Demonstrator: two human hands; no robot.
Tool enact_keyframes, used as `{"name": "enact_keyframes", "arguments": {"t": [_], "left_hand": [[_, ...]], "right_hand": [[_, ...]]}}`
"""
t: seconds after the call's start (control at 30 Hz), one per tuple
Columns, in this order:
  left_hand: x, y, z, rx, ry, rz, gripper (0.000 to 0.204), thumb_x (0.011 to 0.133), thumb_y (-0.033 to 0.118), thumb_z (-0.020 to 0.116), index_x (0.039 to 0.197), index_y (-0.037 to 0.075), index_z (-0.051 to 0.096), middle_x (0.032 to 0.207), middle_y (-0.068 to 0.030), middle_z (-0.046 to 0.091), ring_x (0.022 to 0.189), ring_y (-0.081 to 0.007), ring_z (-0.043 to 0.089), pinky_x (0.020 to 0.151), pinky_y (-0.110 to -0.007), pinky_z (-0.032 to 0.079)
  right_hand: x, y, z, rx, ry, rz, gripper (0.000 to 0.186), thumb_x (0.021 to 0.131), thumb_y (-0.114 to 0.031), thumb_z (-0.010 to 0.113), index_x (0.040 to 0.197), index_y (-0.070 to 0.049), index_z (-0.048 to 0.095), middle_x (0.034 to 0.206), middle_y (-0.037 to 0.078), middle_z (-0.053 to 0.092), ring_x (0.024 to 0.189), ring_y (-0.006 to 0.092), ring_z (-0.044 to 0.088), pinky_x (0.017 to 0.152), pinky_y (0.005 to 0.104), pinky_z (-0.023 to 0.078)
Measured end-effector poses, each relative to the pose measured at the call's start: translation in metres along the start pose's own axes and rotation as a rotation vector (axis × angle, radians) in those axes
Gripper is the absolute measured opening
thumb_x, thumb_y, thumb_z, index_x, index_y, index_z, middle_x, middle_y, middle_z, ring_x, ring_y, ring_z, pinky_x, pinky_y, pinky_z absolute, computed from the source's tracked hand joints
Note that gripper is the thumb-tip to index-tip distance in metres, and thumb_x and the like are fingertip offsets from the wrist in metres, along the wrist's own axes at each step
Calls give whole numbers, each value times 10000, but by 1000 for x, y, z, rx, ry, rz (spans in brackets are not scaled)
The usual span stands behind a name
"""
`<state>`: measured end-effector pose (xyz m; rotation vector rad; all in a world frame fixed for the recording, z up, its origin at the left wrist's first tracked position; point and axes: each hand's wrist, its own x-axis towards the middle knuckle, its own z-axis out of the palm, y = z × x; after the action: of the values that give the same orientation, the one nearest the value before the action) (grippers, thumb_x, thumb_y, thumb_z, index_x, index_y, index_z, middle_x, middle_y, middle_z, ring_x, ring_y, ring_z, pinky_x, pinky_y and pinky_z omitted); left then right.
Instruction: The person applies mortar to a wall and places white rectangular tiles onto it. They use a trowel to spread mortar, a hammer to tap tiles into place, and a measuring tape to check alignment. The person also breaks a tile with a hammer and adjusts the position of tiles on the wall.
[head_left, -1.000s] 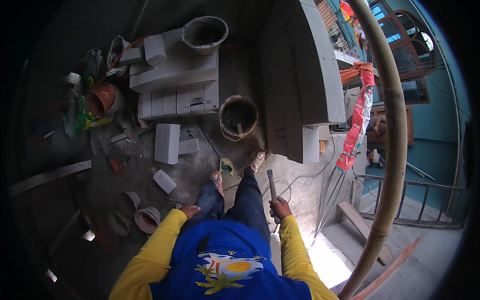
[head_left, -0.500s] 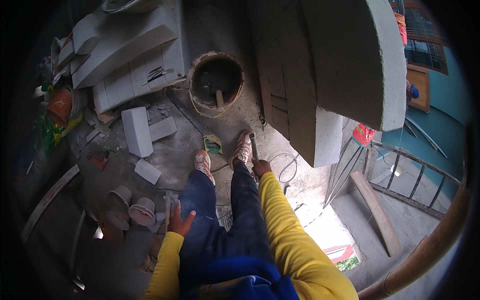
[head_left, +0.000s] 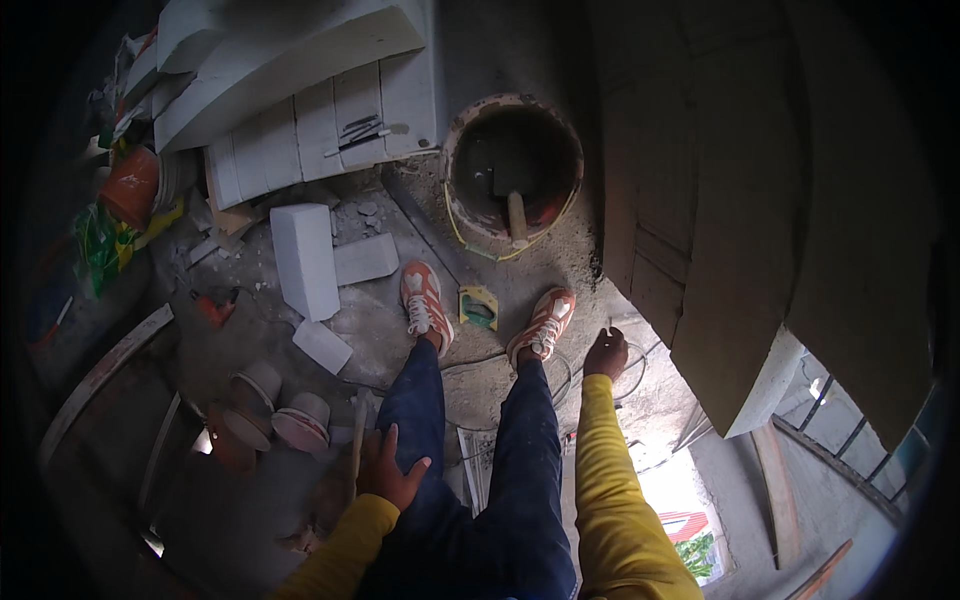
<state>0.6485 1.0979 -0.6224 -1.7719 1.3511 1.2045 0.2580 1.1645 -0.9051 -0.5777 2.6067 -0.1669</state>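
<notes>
Since half a second ago, the person's right hand (head_left: 605,355) has swung from beside the right shoe out to its right, above a loop of cable (head_left: 640,385) on the floor (head_left: 480,345); whether it grasps anything now I cannot tell. The left hand (head_left: 393,474) lies on the left thigh, fingers loosely extended and thumb spread, just beside a light-handled tool (head_left: 357,440); any contact between them is unclear. Between the shoes sits the yellow-green handle of a hand saw (head_left: 466,305), its dark blade running up and left across the grey, dusty concrete. Beyond it stands a round bucket (head_left: 452,180), a stick-like handle leaning at its near rim. Left of the saw, a white block (head_left: 305,260) touches a smaller block (head_left: 366,258) among scattered rubble, and behind them rises a stack of pale blocks (head_left: 270,120) with thin tools on top. Small pails (head_left: 300,420) lie in shadow at lower left. To the right, a block wall (head_left: 740,200) looms dark over the floor; past its lower end are a bright opening (head_left: 665,485), a loose plank (head_left: 780,495) and a metal railing (head_left: 840,458).
</notes>
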Motion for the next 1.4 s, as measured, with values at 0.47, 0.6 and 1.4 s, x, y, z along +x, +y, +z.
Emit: {"name": "enact_keyframes", "arguments": {"t": [0.47, 0.6, 1.4], "left_hand": [[20, -35, -14, -185, -4, 2, 899, 850, 498, 772, 1579, 115, 409, 1582, -286, 396, 1405, -482, 455, 1150, -518, 403], [17, -26, -29, -197, -40, -45, 912, 847, 490, 778, 1579, 95, 404, 1560, -298, 415, 1433, -464, 426, 1181, -494, 375], [20, 15, -47, -151, -64, -64, 912, 824, 553, 770, 1544, 87, 460, 1542, -305, 433, 1398, -476, 464, 1162, -493, 402]], "right_hand": [[76, -339, 46, -689, -384, -436, 428, 959, -379, 593, 1162, -33, 741, 1196, 154, 729, 1226, 362, 626, 990, 467, 503], [45, -314, -2, -308, -289, -182, 718, 865, -477, 702, 1280, 91, 561, 1153, 282, 702, 1121, 436, 678, 987, 497, 519], [316, -600, -207, 437, 379, -396, 562, 974, -385, 678, 1286, 60, 533, 1203, 339, 663, 1142, 504, 651, 983, 505, 514]]}}
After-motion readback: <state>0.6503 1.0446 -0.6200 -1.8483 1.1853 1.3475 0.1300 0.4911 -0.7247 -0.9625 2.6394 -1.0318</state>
